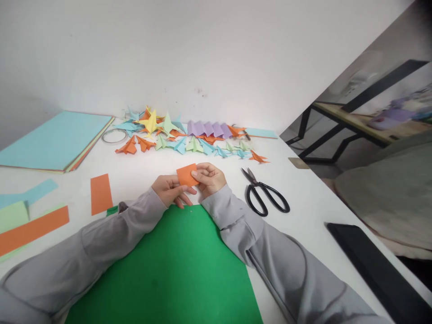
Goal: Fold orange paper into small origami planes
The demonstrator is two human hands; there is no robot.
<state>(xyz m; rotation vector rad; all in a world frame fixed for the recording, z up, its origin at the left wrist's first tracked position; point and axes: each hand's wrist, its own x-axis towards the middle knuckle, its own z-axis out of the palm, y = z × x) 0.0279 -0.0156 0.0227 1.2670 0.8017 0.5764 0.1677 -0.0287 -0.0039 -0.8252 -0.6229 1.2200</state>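
A small orange paper piece [186,175] is held up between both hands, above the far edge of a green sheet [178,270]. My left hand [170,190] grips its lower left part, with some fingers stretched out beneath it. The thumb and fingers of my right hand [209,178] pinch its right edge. Black-handled scissors [261,191] lie with their blades slightly apart on the white table, right of my right hand. An orange strip [101,194] rests on the table to the left.
Folded paper figures [151,122] in several colours and a pleated purple paper [209,129] line the back. A stack of coloured sheets [57,137] lies back left, paper strips [37,228] front left. At right are a black flat object [374,270] and a person's clothing [388,193].
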